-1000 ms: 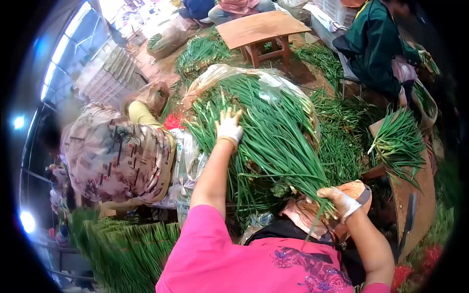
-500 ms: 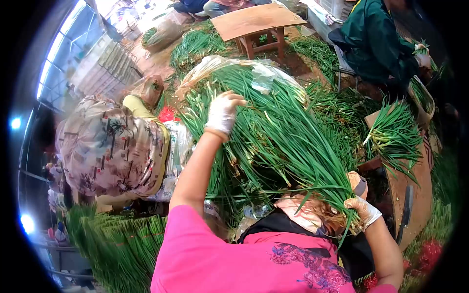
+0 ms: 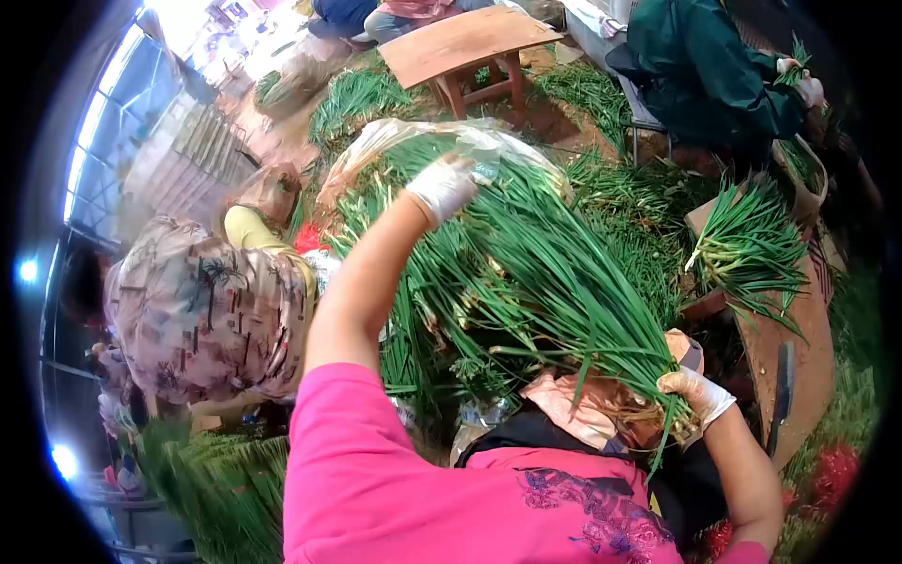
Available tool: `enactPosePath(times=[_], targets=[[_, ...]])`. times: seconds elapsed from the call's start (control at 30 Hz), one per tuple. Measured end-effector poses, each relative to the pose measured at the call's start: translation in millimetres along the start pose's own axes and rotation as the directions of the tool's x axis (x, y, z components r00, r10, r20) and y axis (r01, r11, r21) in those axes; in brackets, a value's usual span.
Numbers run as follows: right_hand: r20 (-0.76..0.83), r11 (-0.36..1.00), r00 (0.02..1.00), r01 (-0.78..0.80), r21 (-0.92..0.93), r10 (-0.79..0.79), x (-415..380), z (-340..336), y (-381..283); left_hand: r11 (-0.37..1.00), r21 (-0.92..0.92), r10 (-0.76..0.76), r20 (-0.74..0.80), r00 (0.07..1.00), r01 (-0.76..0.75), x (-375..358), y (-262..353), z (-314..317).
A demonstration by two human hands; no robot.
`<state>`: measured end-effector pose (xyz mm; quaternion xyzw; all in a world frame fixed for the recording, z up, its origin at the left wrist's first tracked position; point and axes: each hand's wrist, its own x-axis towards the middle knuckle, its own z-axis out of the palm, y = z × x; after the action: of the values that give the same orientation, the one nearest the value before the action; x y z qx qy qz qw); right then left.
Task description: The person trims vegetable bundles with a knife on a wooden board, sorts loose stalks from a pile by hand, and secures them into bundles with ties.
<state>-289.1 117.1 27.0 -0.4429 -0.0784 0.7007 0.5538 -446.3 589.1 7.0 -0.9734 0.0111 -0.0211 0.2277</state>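
My right hand (image 3: 697, 397), in a whitish glove, is closed around the pale root ends of a bunch of chives (image 3: 573, 282) close to my lap. The long green leaves fan away from it to the upper left, over a larger heap. My left hand (image 3: 443, 191), gloved too, reaches out over the far part of the leaves, near a clear plastic sheet (image 3: 376, 143) edging the heap. Motion smears its fingers. A pinkish cloth (image 3: 578, 406) lies across my lap under the bunch.
A low wooden table (image 3: 470, 42) stands ahead. A knife (image 3: 784, 395) lies on a board (image 3: 813, 367) at my right, below another green bunch (image 3: 747, 244). A co-worker in dark green (image 3: 700, 75) sits ahead right; a person in a patterned top (image 3: 211, 301) bends at my left.
My left hand has moved a little farther out and right over the leaves, its arm stretched more. My right hand keeps its grip on the root ends. The view has shifted slightly.
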Motion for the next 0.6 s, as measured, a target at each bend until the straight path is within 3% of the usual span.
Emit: enactPosePath(times=[0.03,0.1,0.13,0.17,0.23,0.27,0.3,0.33,0.37,0.4,0.43,0.47,0.5,0.53,0.57,0.6], targets=[[0.036,0.998,0.999,-0.019,-0.059,0.021,0,-5,-3,0.977,-0.002,-0.210,0.130,0.969,0.213,-5,-19,-25],[-0.006,0.992,0.992,-0.122,0.006,0.122,-7,-8,-2,0.940,0.065,-0.342,0.210,0.916,0.336,-35,-56,-86],[0.001,0.993,0.993,-0.116,0.005,0.116,-9,-12,0,0.839,-0.016,-0.529,0.208,0.823,0.544,-58,-68,-95],[0.008,0.998,1.000,-0.012,-0.061,0.013,-11,-5,-2,0.690,-0.093,-0.689,0.223,0.690,0.718,-79,-79,-100],[-0.016,0.991,0.992,-0.127,0.028,0.128,-16,-13,3,0.571,-0.323,-0.766,0.123,0.631,0.755,-124,-80,-90],[-0.005,0.994,0.995,-0.103,0.035,0.103,-15,-14,7,0.338,-0.573,-0.788,0.262,0.558,0.747,-138,-57,-89],[0.003,0.996,0.997,-0.074,0.042,0.074,-14,-15,11,-0.004,-0.761,-0.769,0.417,0.485,0.648,-146,-19,-98],[0.007,0.998,0.999,-0.041,0.050,0.041,-14,-16,14,-0.361,-0.805,-0.727,0.559,0.399,0.471,-154,19,-107],[0.021,0.996,0.999,-0.028,0.087,0.027,-17,-16,17,-0.699,-0.694,-0.617,0.708,0.344,0.174,-149,71,-119],[0.032,0.992,0.999,-0.018,0.122,0.014,-20,-15,20,-0.865,-0.502,-0.459,0.809,0.367,0.025,-151,116,-119],[0.045,0.988,0.999,-0.011,0.156,0.004,-24,-16,24,-0.892,-0.451,-0.404,0.823,0.400,0.026,-154,155,-108],[0.043,0.990,0.998,-0.059,0.130,0.054,-27,-25,27,-0.918,-0.387,-0.392,0.854,0.341,-0.086,-148,196,-103],[0.035,0.989,0.999,-0.046,0.141,0.042,-32,-25,29,-0.945,-0.207,-0.265,0.939,0.217,-0.255,-138,224,-100],[0.026,0.988,0.999,-0.034,0.150,0.031,-39,-23,30,-0.962,-0.138,-0.216,0.914,0.345,-0.236,-139,242,-85],[0.018,0.987,1.000,-0.023,0.157,0.021,-46,-19,30,-0.958,-0.113,-0.206,0.911,0.358,-0.263,-134,258,-75],[-0.100,0.988,0.993,0.074,0.136,-0.061,-55,-7,29,-0.965,-0.154,-0.224,0.904,0.364,-0.213,-122,265,-73]])
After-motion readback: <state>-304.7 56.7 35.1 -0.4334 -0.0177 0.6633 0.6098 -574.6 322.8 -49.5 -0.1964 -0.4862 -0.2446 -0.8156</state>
